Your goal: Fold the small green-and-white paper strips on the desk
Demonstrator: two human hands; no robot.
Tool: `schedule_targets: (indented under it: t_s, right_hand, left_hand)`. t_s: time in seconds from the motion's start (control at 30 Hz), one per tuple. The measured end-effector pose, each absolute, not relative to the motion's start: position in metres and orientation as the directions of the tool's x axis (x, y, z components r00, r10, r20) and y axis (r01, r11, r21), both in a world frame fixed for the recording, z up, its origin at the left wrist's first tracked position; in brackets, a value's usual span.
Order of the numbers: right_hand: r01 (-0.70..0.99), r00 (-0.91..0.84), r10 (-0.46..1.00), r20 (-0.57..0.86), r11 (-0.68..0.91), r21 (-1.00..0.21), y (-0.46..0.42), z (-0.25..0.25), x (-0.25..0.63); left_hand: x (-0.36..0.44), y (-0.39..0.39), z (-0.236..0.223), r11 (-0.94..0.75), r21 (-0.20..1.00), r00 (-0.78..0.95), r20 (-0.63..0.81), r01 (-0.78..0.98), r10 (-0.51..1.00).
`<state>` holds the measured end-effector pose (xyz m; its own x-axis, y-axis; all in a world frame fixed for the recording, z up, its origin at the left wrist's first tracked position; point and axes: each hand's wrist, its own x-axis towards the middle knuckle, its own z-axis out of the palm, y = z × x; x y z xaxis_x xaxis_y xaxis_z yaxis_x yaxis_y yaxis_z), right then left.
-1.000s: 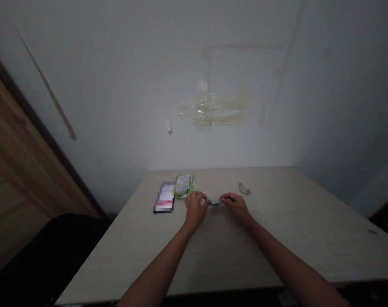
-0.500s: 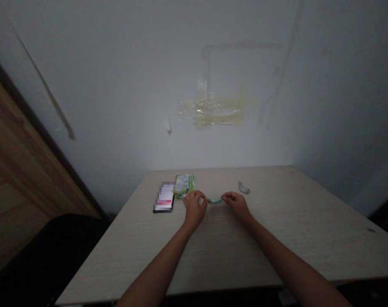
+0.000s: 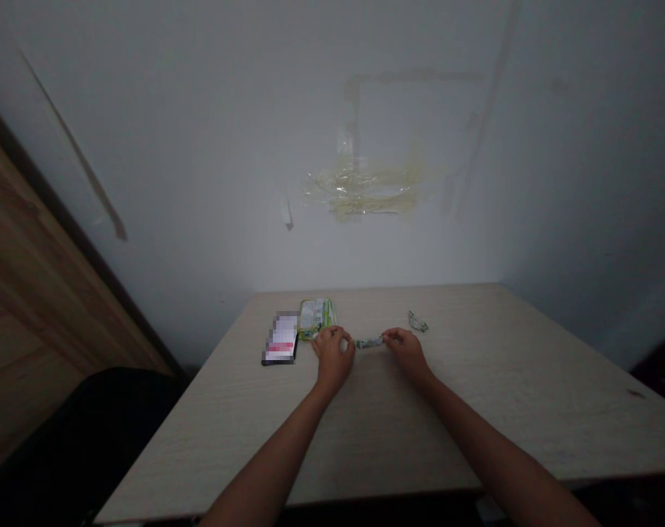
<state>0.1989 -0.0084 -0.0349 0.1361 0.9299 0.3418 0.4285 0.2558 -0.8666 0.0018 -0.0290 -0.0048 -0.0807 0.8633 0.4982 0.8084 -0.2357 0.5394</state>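
Both my hands rest far out on a pale wooden table (image 3: 398, 417). Between them a small wrapped candy (image 3: 369, 342) with a green and white wrapper is held just above the tabletop. My left hand (image 3: 332, 353) pinches its left twisted end with curled fingers. My right hand (image 3: 404, 348) pinches its right end. Just beyond my left hand lies a green and white snack packet (image 3: 315, 316), flat on the table.
A phone (image 3: 281, 345) lies to the left of the packet. A small crumpled empty wrapper (image 3: 418, 321) sits beyond my right hand. A white wall with old tape marks rises behind the table. A wooden door and a dark chair stand at the left.
The candy between my hands has stretched out longer as my hands drew slightly apart, and its wrapper ends have untwisted a little.
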Motion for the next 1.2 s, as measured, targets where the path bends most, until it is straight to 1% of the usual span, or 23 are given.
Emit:
schedule_targets:
  t_s: [0.1, 0.17, 0.23, 0.37, 0.53, 0.77, 1.03, 1.2]
  right_hand:
    - [0.539, 0.108, 0.920, 0.378, 0.265, -0.799, -0.014, -0.031, 0.199]
    - [0.575, 0.059, 0.911, 0.409, 0.304, -0.760, -0.019, -0.026, 0.198]
    - [0.583, -0.002, 0.906, 0.424, 0.346, -0.735, -0.023, -0.020, 0.198]
    - [0.598, -0.066, 0.896, 0.439, 0.388, -0.701, -0.026, -0.014, 0.197]
    - [0.625, -0.103, 0.889, 0.446, 0.407, -0.666, -0.025, -0.011, 0.198]
    - [0.676, -0.101, 0.897, 0.430, 0.379, -0.632, -0.022, -0.012, 0.204]
    - [0.761, -0.137, 0.888, 0.440, 0.379, -0.527, -0.021, -0.012, 0.211]
    - [0.783, -0.109, 0.879, 0.465, 0.364, -0.504, -0.019, -0.018, 0.208]
  left_hand:
    - [0.001, -0.032, -0.005, -0.251, 0.469, -0.006, 0.481, 0.847, 0.877]
    - [-0.002, -0.033, -0.005, -0.273, 0.433, 0.050, 0.460, 0.859, 0.887]
    - [-0.004, -0.034, -0.003, -0.284, 0.438, 0.069, 0.445, 0.853, 0.893]
    - [-0.007, -0.034, 0.002, -0.346, 0.430, 0.136, 0.447, 0.834, 0.884]
    - [-0.007, -0.033, 0.002, -0.406, 0.416, 0.216, 0.432, 0.814, 0.876]
    - [-0.011, -0.030, -0.001, -0.373, 0.433, 0.201, 0.391, 0.821, 0.898]
    - [-0.010, -0.028, -0.005, -0.318, 0.423, 0.143, 0.394, 0.849, 0.908]
    - [-0.008, -0.032, -0.003, -0.329, 0.394, 0.152, 0.417, 0.858, 0.896]
